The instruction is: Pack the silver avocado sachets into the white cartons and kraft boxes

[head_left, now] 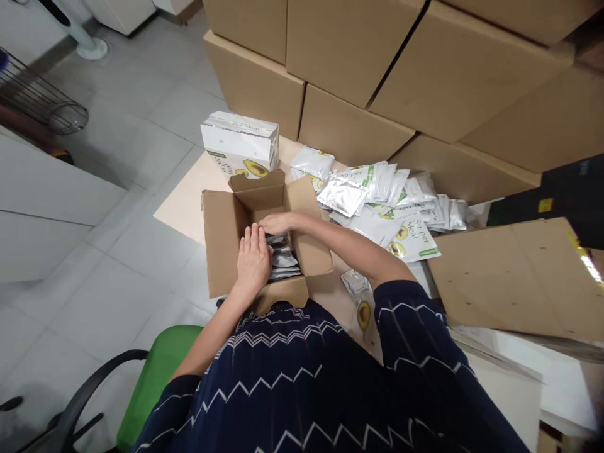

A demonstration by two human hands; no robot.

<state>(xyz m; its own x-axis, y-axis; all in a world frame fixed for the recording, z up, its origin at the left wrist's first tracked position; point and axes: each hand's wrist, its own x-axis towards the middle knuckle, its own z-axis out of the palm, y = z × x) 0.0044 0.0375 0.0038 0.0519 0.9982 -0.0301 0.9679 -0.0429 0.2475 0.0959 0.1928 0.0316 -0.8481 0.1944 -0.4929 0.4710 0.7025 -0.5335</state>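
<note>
An opened cardboard box (221,245) stands before me with its flaps folded out. Several silver pouches (284,258) lie stacked inside it. My left hand (253,257) rests at the box's left inner side, fingers straight and close together, beside the pouches. Reaching in from the right, my right hand (276,223) is at the far part of the box, just past the left fingertips. Its fingers are mostly hidden, so whether they grip a pouch is unclear.
Behind the box is a white carton (243,141) with avocado pictures. Many loose white and silver sachets (372,189) are heaped to the right. Large brown cartons (349,119) form a wall at the back. A green chair (163,377) is at lower left.
</note>
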